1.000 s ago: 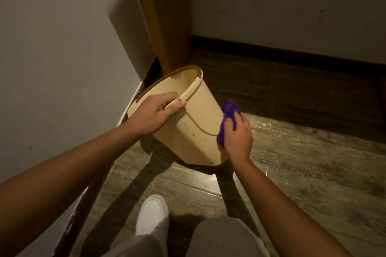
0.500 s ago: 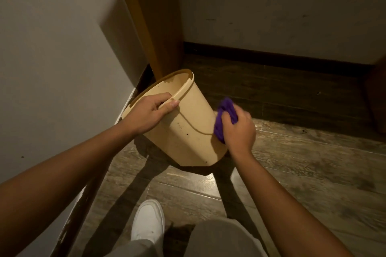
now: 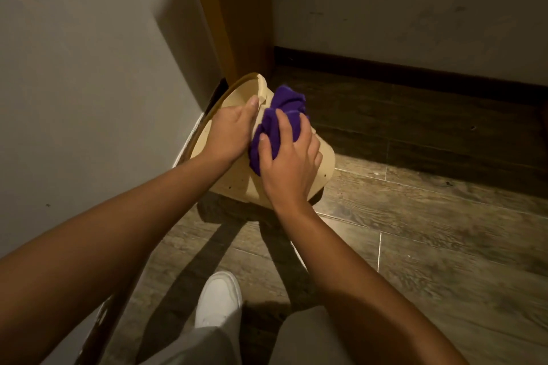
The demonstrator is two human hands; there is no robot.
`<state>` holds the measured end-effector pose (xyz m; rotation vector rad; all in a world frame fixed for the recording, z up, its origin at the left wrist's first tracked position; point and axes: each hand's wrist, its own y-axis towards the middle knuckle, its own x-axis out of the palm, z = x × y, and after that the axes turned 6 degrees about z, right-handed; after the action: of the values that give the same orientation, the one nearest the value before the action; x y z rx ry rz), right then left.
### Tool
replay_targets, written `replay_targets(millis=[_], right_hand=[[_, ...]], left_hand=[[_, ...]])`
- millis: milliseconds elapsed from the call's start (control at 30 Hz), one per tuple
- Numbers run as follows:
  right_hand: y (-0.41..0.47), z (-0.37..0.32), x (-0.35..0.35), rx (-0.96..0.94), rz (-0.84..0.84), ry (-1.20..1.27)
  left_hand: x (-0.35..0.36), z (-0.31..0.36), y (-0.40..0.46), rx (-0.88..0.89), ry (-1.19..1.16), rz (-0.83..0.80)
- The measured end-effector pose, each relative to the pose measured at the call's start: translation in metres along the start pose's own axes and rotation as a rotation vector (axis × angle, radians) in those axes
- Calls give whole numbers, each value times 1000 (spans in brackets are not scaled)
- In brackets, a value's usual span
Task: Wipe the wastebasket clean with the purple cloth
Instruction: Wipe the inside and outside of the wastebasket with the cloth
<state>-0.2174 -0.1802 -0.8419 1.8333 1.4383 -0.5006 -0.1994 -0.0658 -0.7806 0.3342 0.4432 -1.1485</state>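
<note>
My tan, smooth matt plastic wastebasket (image 3: 321, 164) carries dark specks; the purple cloth (image 3: 281, 118) looks soft and fuzzy; the dark wood-grain floor (image 3: 430, 216) has a dull sheen.

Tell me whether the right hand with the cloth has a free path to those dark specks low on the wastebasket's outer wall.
Probably yes. The right hand presses the purple cloth on the wastebasket just above the specks, with bare wall between.
</note>
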Motion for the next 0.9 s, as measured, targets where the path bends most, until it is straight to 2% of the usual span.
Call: replay_targets(millis=[67,333,433,600,733,833,900], right_hand=[[-5,17,6,41,-36,-21],[-1,84,21,293,-70,56],[5,100,25,506,-47,108],[19,112,24,682,-79,162],[26,128,8,933,-41,221],[27,125,-5,821,17,237],[31,113,-15,744,74,273]], left_hand=[[-2,-3,1,-16,-2,59],[-14,-19,12,-92,-70,85],[-15,-22,11,-108,-57,90],[-17,-23,11,-119,-68,91],[-17,-24,5,-96,-32,62],[-16,-16,6,-74,-16,-28],[-26,-13,12,-72,61,-175]])
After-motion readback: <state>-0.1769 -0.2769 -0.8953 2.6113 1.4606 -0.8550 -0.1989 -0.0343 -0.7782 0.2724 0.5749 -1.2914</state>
